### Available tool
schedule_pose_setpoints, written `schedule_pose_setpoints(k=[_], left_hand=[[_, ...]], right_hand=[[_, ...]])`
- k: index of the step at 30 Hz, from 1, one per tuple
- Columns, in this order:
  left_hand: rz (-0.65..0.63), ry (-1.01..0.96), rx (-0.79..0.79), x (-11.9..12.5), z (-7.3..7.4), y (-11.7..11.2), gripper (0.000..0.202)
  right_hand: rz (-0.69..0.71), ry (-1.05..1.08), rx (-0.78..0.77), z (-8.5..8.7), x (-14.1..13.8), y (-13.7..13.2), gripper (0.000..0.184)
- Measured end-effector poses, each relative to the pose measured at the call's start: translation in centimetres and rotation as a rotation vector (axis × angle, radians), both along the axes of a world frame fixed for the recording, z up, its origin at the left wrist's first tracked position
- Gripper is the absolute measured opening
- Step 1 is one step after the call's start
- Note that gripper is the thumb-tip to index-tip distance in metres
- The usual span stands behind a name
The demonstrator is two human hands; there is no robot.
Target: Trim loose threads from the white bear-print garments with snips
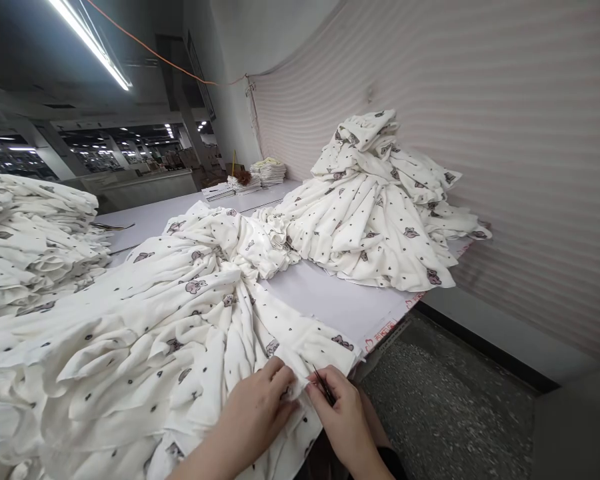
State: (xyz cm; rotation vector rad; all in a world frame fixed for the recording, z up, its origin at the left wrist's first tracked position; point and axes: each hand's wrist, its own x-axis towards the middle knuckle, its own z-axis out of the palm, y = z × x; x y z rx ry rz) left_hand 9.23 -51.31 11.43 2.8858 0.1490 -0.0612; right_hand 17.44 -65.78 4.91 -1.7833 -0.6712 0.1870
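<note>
A big heap of white garments [145,333] printed with small bears and hearts lies in front of me on a white table [330,300]. My left hand [257,407] presses and pinches the near edge of the fabric at the table's front. My right hand [343,413] is closed round a small dark pair of thread snips [324,387], its tip touching the fabric edge right beside my left fingers.
A second heap of the same garments [380,213] lies at the back right against a striped wall. A stack of folded ones [30,240] sits at the left. Folded piles [267,172] stand at the far end. The speckled floor [445,413] lies right of the table.
</note>
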Motion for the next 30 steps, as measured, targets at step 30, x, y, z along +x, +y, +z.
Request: schedule_pose_setpoints(k=[30], left_hand=[[0.052,-0.329,-0.432,-0.4,-1.5,1.7,0.023]], right_hand=[[0.178,-0.132,-0.225,3.6,-0.4,-1.4,0.021]])
